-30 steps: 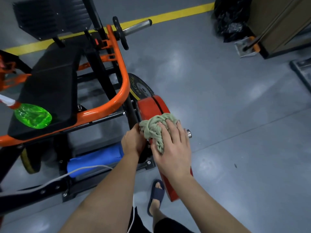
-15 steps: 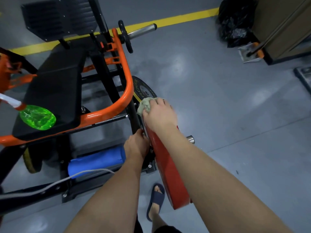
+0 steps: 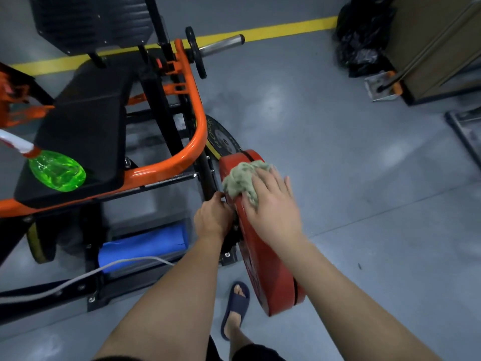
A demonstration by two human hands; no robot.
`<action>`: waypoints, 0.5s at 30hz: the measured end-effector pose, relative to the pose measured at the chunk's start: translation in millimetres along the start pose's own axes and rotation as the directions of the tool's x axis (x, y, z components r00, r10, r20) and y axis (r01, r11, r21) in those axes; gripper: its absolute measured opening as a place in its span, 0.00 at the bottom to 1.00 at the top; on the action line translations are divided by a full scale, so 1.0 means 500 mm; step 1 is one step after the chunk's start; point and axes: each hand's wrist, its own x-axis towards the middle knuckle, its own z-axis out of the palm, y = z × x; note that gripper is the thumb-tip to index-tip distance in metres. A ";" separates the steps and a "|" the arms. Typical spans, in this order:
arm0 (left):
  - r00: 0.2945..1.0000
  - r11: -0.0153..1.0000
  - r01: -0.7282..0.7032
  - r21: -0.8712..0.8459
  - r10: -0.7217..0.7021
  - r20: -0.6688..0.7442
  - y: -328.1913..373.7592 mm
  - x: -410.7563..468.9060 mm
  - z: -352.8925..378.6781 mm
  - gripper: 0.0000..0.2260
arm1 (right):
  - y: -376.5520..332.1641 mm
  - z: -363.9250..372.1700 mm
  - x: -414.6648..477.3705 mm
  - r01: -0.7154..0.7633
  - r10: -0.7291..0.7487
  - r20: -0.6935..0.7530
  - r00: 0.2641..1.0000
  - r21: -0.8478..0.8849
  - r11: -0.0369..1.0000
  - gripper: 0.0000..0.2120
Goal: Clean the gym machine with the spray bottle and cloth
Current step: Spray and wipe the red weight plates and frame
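cloth soft, light, bunched, best palmed from above | under spread fingers of right hand, pressed on red plate rim | plate likely heavy, slick | left hand curled at plate's inner edge, grip unclear | spray bottle well left of it, on seat

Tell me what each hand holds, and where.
Right hand presses the cloth flat onto the red plate, not gripping it. Left hand curls beside that plate; what it grips is hidden.

Two hands, one cloth, one spray bottle, one gym machine, one sandal
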 end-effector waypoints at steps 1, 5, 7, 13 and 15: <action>1.000 1.000 0.001 0.006 -0.001 -0.008 0.002 -0.001 -0.002 0.15 | -0.005 0.006 0.047 -0.016 0.018 0.051 0.999 -0.026 1.000 0.22; 1.000 1.000 0.009 0.023 -0.009 -0.013 0.008 -0.005 -0.008 0.17 | -0.021 0.040 0.190 -0.087 0.104 0.266 0.958 -0.073 0.993 0.21; 1.000 1.000 0.016 0.012 -0.015 -0.005 0.009 -0.009 -0.011 0.18 | -0.020 0.041 0.177 -0.075 0.087 0.225 0.970 -0.061 0.995 0.21; 1.000 0.999 0.011 -0.052 -0.010 0.026 0.001 -0.002 -0.011 0.13 | 0.016 -0.011 -0.079 0.048 -0.038 -0.101 0.994 0.097 0.994 0.25; 0.999 0.998 0.018 -0.055 -0.016 0.036 -0.001 -0.002 -0.008 0.12 | 0.018 -0.006 -0.107 0.035 -0.031 -0.100 0.995 0.040 0.999 0.26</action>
